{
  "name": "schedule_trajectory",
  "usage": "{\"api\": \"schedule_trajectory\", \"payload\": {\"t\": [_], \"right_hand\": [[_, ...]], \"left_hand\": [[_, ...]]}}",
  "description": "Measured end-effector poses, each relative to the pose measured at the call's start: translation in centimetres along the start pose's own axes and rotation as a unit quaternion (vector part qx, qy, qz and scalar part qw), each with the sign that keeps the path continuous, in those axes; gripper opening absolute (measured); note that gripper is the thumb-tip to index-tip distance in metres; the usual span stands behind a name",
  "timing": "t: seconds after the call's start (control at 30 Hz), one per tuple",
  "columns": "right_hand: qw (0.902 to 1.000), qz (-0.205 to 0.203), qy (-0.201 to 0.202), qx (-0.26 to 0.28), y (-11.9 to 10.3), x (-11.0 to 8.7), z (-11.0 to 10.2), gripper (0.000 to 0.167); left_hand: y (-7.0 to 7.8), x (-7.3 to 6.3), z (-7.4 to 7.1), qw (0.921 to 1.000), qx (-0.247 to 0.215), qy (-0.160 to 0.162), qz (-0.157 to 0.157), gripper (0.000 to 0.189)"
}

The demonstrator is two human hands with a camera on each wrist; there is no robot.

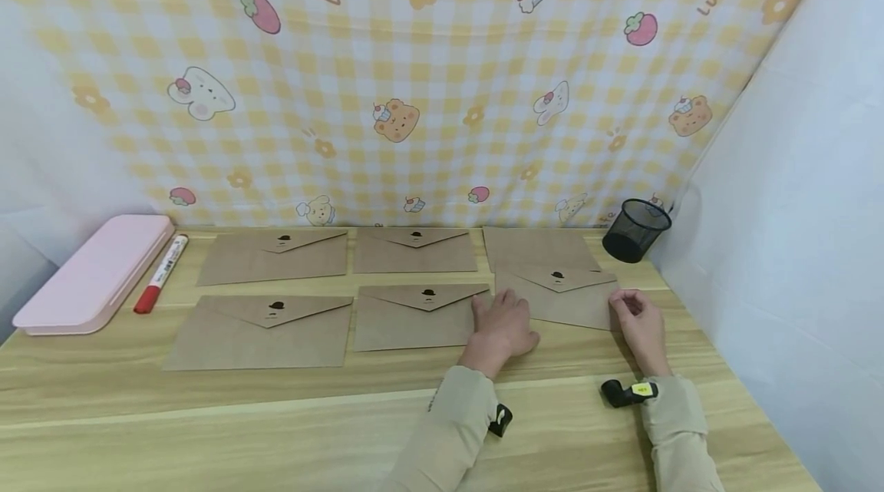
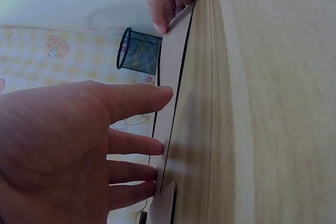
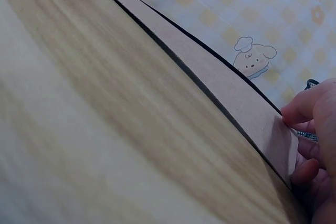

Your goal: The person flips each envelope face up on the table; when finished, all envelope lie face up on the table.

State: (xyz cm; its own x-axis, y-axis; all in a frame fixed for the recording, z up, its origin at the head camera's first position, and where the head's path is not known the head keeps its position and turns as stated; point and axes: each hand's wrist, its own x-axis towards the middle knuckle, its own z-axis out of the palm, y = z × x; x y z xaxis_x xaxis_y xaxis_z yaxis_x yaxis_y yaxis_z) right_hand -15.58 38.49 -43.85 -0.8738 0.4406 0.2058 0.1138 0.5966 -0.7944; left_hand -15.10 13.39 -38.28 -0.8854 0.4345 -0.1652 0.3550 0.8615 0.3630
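Observation:
A brown paper envelope (image 1: 580, 304) with a pointed flap and a small black hat print lies at the right of the front row, slightly slanted. Its right edge is pinched by my right hand (image 1: 642, 331), whose thumb and fingers meet at the edge in the right wrist view. My left hand (image 1: 503, 327) has its fingers spread and extended, the tips touching that envelope near its left end. Just left of this hand lies another flapped envelope (image 1: 407, 319). Behind the pinched one, a plain-faced envelope (image 1: 539, 245) is partly covered by it.
More envelopes lie in two rows: front left (image 1: 235, 338), back left (image 1: 242, 262) and back middle (image 1: 414, 260). A black mesh pen cup (image 1: 631, 235) stands at the back right. At the left are a pink case (image 1: 93, 273) and a red-capped marker (image 1: 162, 273). A patterned curtain (image 1: 470, 54) hangs behind.

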Motion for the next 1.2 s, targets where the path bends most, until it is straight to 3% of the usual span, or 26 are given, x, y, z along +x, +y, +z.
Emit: {"api": "schedule_trajectory", "payload": {"t": [0.53,0.9,1.2], "right_hand": [[0.9999,0.004,0.011,-0.003,0.04,0.1,0.05,0.026],[0.9998,0.004,0.011,-0.014,0.03,0.05,-0.06,0.027],[0.9994,0.016,0.026,-0.017,-0.28,-0.07,-0.2,0.024]], "left_hand": [[-0.1,0.39,0.41,0.9991,0.012,0.035,0.021,0.033],[0.0,0.39,0.44,0.9992,0.008,0.034,0.02,0.033],[0.04,0.48,0.38,0.9996,0.005,0.025,0.011,0.043]]}}
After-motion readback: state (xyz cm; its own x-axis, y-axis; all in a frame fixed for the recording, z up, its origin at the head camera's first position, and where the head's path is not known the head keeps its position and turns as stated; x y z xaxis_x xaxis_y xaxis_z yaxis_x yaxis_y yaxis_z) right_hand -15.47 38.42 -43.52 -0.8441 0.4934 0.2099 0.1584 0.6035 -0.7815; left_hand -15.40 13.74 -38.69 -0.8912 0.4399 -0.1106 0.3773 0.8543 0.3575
